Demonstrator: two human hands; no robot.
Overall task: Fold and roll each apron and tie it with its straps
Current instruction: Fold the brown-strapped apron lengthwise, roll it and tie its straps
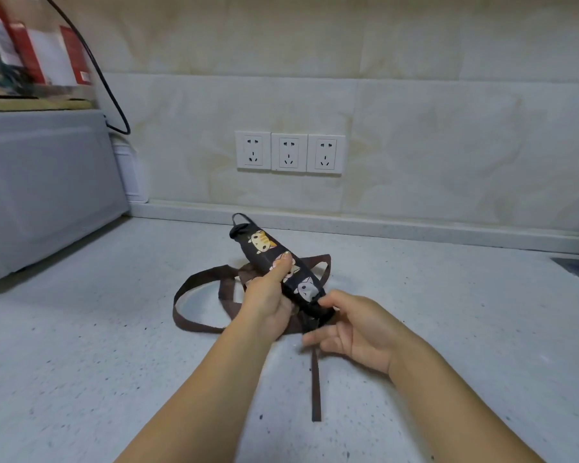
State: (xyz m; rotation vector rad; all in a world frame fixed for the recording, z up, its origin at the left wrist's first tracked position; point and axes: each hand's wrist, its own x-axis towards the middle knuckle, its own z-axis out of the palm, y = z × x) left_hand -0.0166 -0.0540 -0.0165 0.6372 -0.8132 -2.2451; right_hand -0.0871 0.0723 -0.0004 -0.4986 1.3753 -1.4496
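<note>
I see a white speckled bench [448,329] spreading under the left hand [268,305] and the right hand [358,332]. Well to the left of the left hand sits a grey microwave [44,192]. A wooden board [34,104] on top of it carries red and white books or boxes [30,58], too blurred for me to tell which. A black cable [91,61] loops down behind it. Beyond both hands, three white wall sockets [288,152] sit side by side on the pale tiled wall [448,128].

One apron [274,262], two hands [268,305] [358,332], three sockets [253,150] [289,152] [325,154]
</note>
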